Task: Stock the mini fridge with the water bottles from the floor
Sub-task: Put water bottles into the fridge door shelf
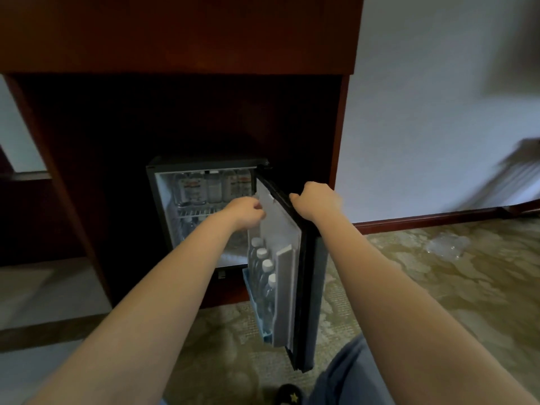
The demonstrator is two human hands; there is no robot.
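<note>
Four bottles [264, 274], right hand [314, 201] holding fridge door [280, 235]

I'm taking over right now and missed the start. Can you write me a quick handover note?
Right hand grips the top edge of the open black mini fridge door.
Left hand: fingers curled against the door's white inner liner; grip unclear.
Done: four clear white-capped water bottles stand in the door shelf; more labelled clear bottles line the upper wire shelf.
Crumpled clear plastic wrap lies on the patterned carpet; no bottles visible there.
Left: probably only shutting the door.
</note>
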